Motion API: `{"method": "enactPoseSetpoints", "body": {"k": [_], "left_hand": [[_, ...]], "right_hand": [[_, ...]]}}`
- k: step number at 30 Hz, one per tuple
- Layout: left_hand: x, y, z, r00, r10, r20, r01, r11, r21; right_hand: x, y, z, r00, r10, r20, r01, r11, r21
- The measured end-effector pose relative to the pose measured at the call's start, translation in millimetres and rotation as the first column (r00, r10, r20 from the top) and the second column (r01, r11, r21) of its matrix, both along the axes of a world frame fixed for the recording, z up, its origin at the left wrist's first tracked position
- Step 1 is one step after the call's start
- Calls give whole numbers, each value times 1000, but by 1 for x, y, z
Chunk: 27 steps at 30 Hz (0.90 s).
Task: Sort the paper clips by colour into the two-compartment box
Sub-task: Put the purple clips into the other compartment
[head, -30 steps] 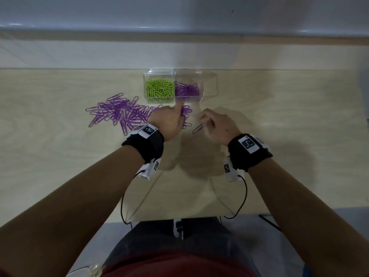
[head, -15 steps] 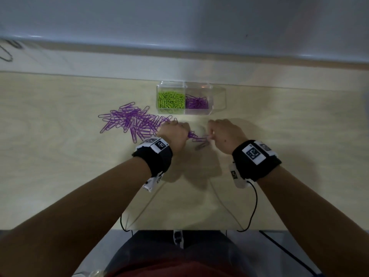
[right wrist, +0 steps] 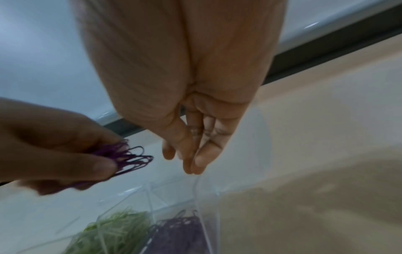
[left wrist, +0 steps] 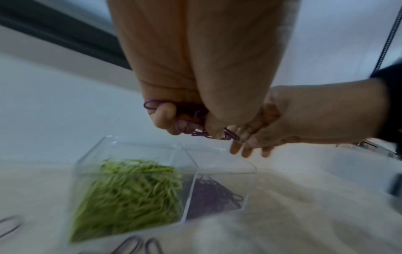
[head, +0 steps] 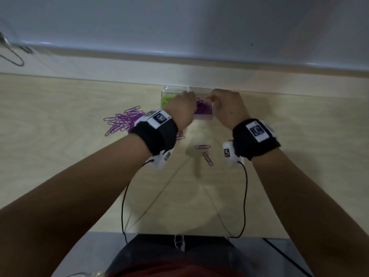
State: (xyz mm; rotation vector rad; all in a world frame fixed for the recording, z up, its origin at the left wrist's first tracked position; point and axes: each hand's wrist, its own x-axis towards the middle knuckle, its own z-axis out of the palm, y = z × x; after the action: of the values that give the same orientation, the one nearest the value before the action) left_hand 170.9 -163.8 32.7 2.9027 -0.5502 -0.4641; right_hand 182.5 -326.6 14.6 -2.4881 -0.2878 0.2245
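**Paper clips over the box**

Paper clips in purple (left wrist: 195,125) are bunched in our left hand (head: 182,108). Its fingers (left wrist: 165,118) curl round the bunch and pinch it tight, and some wire loops stick out past our fingertips. We hold this bunch up in the air, over the clear two-compartment box (left wrist: 135,142).

Our right hand (head: 227,108) is just beside the left one, also above the box. Its fingers (right wrist: 202,154) hang down loose and close together, and they hold nothing that we can see.

The box sits at the far edge of the counter (head: 60,156). Its left part holds green paper clips (left wrist: 130,197). Its right part holds purple paper clips (left wrist: 213,194), a smaller heap than the green one.

A big pile of purple clips (head: 123,121) lies on the counter, to the left of the box and partly hidden under our left wrist. Two loose purple clips (head: 202,146) lie nearer to us, between our wrists, one close to the other but not touching it as far as we can tell
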Motion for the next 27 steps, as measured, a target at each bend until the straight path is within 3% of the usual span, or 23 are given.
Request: {"method": "enactPoseSetpoints", "body": {"k": [4,7,9,11,14,16,18,21,24,27], "left_hand": [[22,-34,3,999,-24,-49,30,992,121],[30,-47,-3,987,-45,-155,63,991,118],[31,-45,-6,983,-13,-184,21,999,41],[29,-34,-5,988,29,-154,-41,996,-74],[14,7,-8,985,167,30,-150,938,-313],[1,52,-18,941,305,145,-227,889,-397],[-12,102,-34,906,405,119,-357,886,-296],[-30,156,-51,884,466,-45,-466,885,-6],[-47,165,-58,904,408,-126,-393,911,126],[-60,150,-62,935,334,-119,-316,938,142]], "right_hand": [[-37,-32,-14,995,-100,5,100,995,5],[-66,-35,-28,981,-51,-189,33,995,-95],[-83,-29,-37,953,31,-303,-90,979,-183],[-98,-17,-45,938,89,-335,-153,973,-171],[-107,8,-51,938,70,-340,-96,994,-59],[-105,27,-53,946,103,-307,-113,993,-17],[-98,47,-53,956,138,-259,-144,990,-3],[-85,71,-52,977,108,-186,-111,994,-7],[-75,92,-51,971,145,-190,-171,977,-125],[-72,108,-52,959,194,-205,-241,941,-238]]}}
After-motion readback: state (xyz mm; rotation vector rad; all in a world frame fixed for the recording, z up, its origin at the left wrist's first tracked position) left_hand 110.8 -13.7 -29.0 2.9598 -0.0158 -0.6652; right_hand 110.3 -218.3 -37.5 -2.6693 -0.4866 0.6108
